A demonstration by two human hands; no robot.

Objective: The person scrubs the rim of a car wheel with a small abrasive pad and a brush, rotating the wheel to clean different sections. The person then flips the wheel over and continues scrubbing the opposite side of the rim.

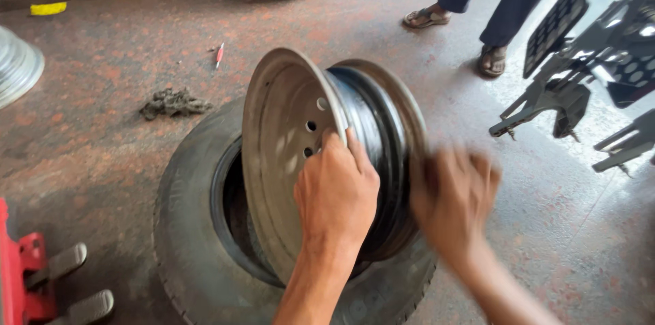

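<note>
Holding a metal wheel rim [293, 141] up on its edge inside a tyre [198, 229].
My left hand [336, 192] grips its rim tight; my right hand [454, 199] is blurry, so I can't tell its grip.

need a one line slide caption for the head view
Left hand grips the near rim of a bare steel wheel standing on edge in a tyre on the floor, blurred right hand at its far rim.

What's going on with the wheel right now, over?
Left hand grips the steel rim's front edge. Right hand on its back edge, blurred. Rim stands tilted inside tyre lying flat on floor. Another person's feet nearby, apart.
</note>
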